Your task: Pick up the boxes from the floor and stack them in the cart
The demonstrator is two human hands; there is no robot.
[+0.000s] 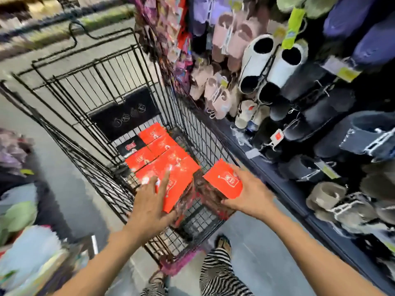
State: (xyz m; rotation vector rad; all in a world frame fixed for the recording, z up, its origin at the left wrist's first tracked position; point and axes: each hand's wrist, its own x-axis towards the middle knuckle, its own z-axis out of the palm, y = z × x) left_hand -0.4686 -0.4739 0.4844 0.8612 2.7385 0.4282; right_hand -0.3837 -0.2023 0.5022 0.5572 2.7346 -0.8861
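A black wire cart point(89, 86) stands in front of me, seen from above. Several red boxes point(158, 146) lie stacked inside it, with one black box point(130, 146) at the far end. My left hand point(149, 201) grips a red box point(177, 189) over the near part of the cart. My right hand point(248, 195) holds another red box point(224, 182) at the cart's right rim, tilted, its dark patterned side showing below. The view is blurred by motion.
On the right, a dark shelf rack point(299, 189) is packed with hanging slippers point(267, 65). Blurred goods point(21, 231) crowd the left edge. Grey floor point(64, 189) runs left of the cart. My striped trousers point(218, 272) show below.
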